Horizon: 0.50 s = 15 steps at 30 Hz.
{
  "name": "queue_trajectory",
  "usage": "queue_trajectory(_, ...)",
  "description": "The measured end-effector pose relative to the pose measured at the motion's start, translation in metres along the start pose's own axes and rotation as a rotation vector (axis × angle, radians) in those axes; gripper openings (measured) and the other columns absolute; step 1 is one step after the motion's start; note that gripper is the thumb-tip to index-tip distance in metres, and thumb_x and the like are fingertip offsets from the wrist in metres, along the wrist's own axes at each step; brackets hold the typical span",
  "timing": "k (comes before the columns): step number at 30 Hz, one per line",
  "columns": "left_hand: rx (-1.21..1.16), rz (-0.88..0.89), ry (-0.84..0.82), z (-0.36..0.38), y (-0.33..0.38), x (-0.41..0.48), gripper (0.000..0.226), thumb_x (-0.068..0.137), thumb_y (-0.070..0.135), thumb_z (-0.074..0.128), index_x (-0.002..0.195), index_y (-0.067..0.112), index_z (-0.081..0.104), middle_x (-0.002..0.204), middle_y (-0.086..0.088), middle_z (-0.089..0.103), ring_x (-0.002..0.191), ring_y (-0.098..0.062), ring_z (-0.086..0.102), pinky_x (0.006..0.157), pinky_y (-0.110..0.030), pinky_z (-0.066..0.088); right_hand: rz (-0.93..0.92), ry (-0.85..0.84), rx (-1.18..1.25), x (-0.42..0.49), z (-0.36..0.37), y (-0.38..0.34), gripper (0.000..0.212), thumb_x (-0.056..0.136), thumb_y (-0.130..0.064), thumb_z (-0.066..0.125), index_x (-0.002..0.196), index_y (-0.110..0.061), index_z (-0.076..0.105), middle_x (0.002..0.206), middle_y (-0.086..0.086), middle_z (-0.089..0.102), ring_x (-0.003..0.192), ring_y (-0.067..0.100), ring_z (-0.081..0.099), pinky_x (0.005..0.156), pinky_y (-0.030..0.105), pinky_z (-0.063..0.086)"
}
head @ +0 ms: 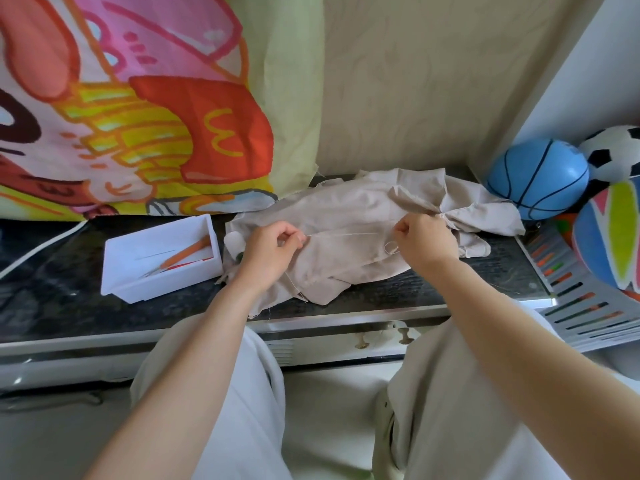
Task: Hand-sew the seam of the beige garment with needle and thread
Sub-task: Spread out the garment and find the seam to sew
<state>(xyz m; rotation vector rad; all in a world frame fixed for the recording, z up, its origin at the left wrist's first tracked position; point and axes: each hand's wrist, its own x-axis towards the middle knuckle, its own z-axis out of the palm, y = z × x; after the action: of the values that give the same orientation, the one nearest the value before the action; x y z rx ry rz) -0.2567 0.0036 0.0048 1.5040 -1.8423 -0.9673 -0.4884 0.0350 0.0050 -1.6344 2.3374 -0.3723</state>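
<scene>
The beige garment (349, 216) lies crumpled on the dark table (433, 285). A pale thread (346, 234) runs taut just above it between my two hands. My left hand (273, 249) pinches the thread's left end at its fingertips. My right hand (424, 240) pinches the other end, with a small loop of thread hanging under it. A white thread spool (232, 242) sits at the garment's left edge, partly hidden behind my left hand. No needle shows in either hand.
A white tray (119, 282) left of the garment holds an orange-handled tool (187, 254) and a thin needle (156, 254). A colourful cloth (138, 105) hangs at the back left. Several balls (538, 178) and a slotted rack (581, 299) crowd the right end.
</scene>
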Motion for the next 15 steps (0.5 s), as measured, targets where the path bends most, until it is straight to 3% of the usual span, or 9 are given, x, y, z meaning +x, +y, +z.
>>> queue_trajectory(2, 0.012, 0.007, -0.007, -0.001, -0.001, -0.001, 0.012, 0.093, 0.016, 0.058, 0.087, 0.01, 0.066, 0.085, 0.008, 0.064, 0.079, 0.0, 0.054, 0.065, 0.002, 0.035, -0.176, 0.039, 0.04, -0.004, 0.004, -0.006, 0.028, 0.094, -0.01, 0.05, 0.12, -0.013, 0.061, 0.13, 0.009, 0.051, 0.121, 0.026, 0.043, 0.098, 0.035, 0.037)
queue_trajectory(3, 0.023, 0.019, -0.013, -0.001, -0.001, -0.001, 0.011, 0.093, 0.016, 0.058, 0.087, 0.011, 0.066, 0.085, 0.007, 0.064, 0.08, -0.002, 0.055, 0.066, 0.002, 0.035, -0.278, 0.07, 0.116, -0.007, 0.006, -0.012, 0.029, 0.095, -0.01, 0.05, 0.122, -0.013, 0.06, 0.131, 0.007, 0.049, 0.116, 0.023, 0.047, 0.1, 0.033, 0.038)
queue_trajectory(6, 0.034, 0.06, -0.044, 0.002, -0.002, -0.001, 0.012, 0.092, 0.019, 0.059, 0.089, 0.011, 0.068, 0.088, 0.004, 0.067, 0.087, -0.014, 0.06, 0.073, -0.006, 0.04, -0.432, -0.015, 0.352, -0.018, 0.012, -0.029, 0.031, 0.094, -0.016, 0.056, 0.125, -0.014, 0.058, 0.123, 0.001, 0.055, 0.076, 0.008, 0.055, 0.078, 0.017, 0.044)
queue_trajectory(9, 0.072, 0.106, -0.08, 0.006, -0.004, -0.001, 0.013, 0.091, 0.022, 0.059, 0.081, 0.026, 0.066, 0.082, 0.013, 0.065, 0.087, -0.017, 0.06, 0.088, -0.036, 0.047, -0.398, -0.231, 0.477, -0.025, 0.02, -0.044, 0.035, 0.092, -0.027, 0.06, 0.125, -0.016, 0.056, 0.113, -0.006, 0.06, 0.069, 0.002, 0.053, 0.063, 0.006, 0.042)
queue_trajectory(12, 0.12, 0.132, -0.108, 0.008, -0.004, -0.002, 0.02, 0.091, 0.028, 0.059, 0.075, 0.04, 0.061, 0.082, 0.016, 0.065, 0.088, -0.014, 0.059, 0.086, -0.043, 0.048, -0.347, -0.311, 0.623, -0.025, 0.024, -0.053, 0.014, 0.089, -0.02, 0.065, 0.101, -0.014, 0.064, 0.086, -0.001, 0.066, 0.062, 0.007, 0.057, 0.062, 0.012, 0.047)
queue_trajectory(15, 0.097, 0.131, -0.108, 0.008, -0.005, 0.0, 0.021, 0.091, 0.027, 0.06, 0.074, 0.039, 0.061, 0.079, 0.016, 0.064, 0.081, -0.011, 0.057, 0.078, -0.035, 0.047, -0.313, -0.268, 0.619, -0.019, 0.026, -0.053, 0.009, 0.088, -0.014, 0.064, 0.084, -0.007, 0.067, 0.073, 0.009, 0.068, 0.059, 0.011, 0.058, 0.068, 0.024, 0.053)
